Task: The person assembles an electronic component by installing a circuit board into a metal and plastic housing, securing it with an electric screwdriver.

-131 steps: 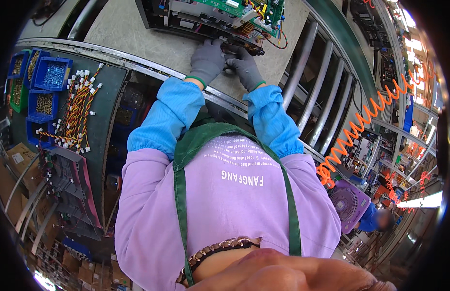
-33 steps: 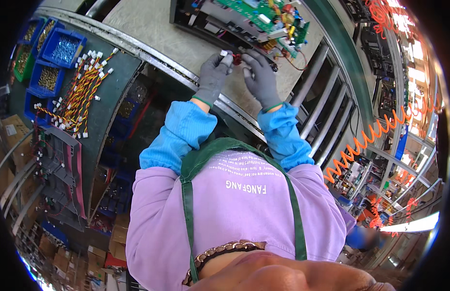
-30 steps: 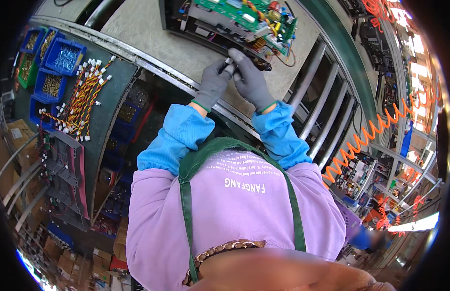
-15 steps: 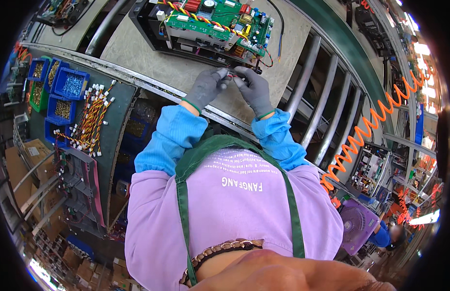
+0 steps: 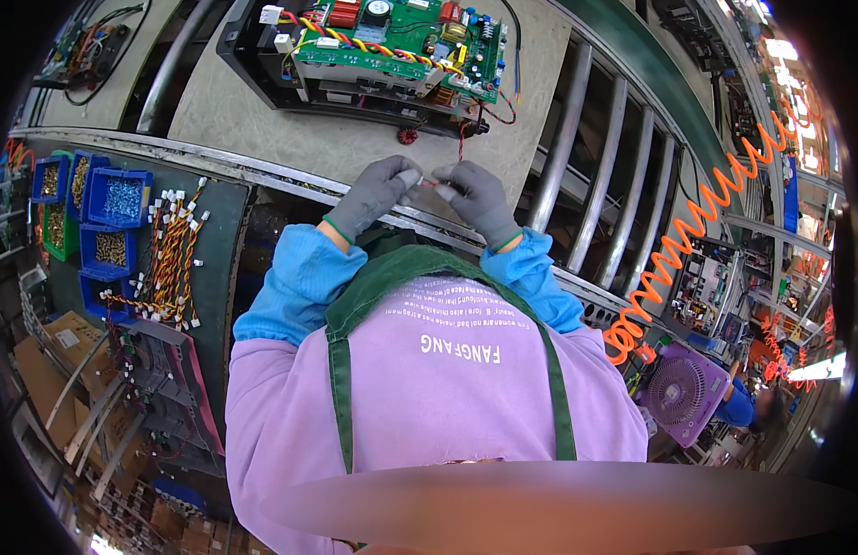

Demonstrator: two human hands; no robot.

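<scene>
In grey gloves, both my hands work just in front of an open device with a black housing (image 5: 262, 69) and a green circuit board (image 5: 406, 51) on top. A thin red-and-black wire (image 5: 461, 146) comes down from the device's near right corner to my right hand (image 5: 485, 201), which pinches it. A short reddish piece of its end shows between my hands. My left hand (image 5: 377, 191) is closed at that end, thumb against fingers; whatever tiny piece it grips is too small to make out. A small round dark-red part (image 5: 407, 136) lies by the device's near edge.
At left, blue bins (image 5: 120, 197) of screws and a bundle of red-yellow wires with white connectors (image 5: 172, 254) sit on a green bench (image 5: 227, 217). Steel rollers (image 5: 603, 165) lie right of the pale board (image 5: 308, 148). An orange coiled hose (image 5: 674, 250) hangs further right.
My hands have drawn back from the device's edge, pulling the wire into view. The dark-red round part now shows. The whole view has shifted slightly.
</scene>
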